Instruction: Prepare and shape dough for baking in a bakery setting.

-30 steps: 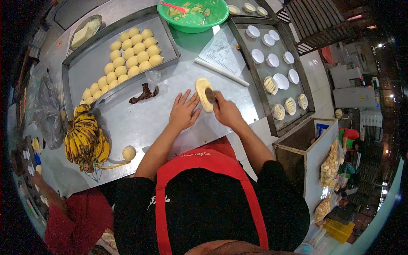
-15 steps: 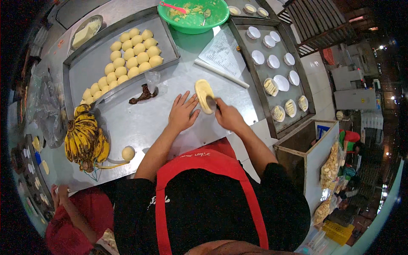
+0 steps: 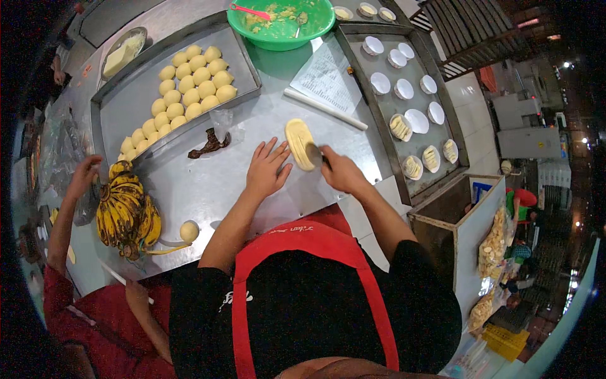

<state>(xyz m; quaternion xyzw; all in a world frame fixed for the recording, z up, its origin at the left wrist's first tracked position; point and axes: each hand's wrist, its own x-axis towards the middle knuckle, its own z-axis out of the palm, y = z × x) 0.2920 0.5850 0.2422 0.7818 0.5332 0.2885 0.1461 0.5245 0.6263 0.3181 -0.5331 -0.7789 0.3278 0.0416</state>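
A flat oval of pale yellow dough [image 3: 298,142], marked with lengthwise lines, lies on the metal table [image 3: 252,120] before me. My right hand [image 3: 341,169] is closed around the handle of a small dark-handled blade [image 3: 313,153], its rounded metal end on the dough's near right part. The blade's exact kind I cannot make out. My left hand [image 3: 267,169] rests palm down on the table, fingers spread, just left of the dough and apart from it. Beyond the dough lie a white rolling rod [image 3: 325,109] and a sheet of printed paper [image 3: 328,74].
Left stands a tray [image 3: 249,88] of dough balls [image 3: 201,75], with bananas [image 3: 123,208] and one dough ball [image 3: 189,231] nearer. A green bowl [image 3: 281,41] sits far. Right, a tray [image 3: 448,101] holds paper cups [image 3: 404,89], several filled. A co-worker's hand [image 3: 86,174] reaches in left.
My right hand and the blade have shifted slightly on the dough; more lines show in it. My left hand stays flat. At the left, the co-worker's arm has come up beside the bananas.
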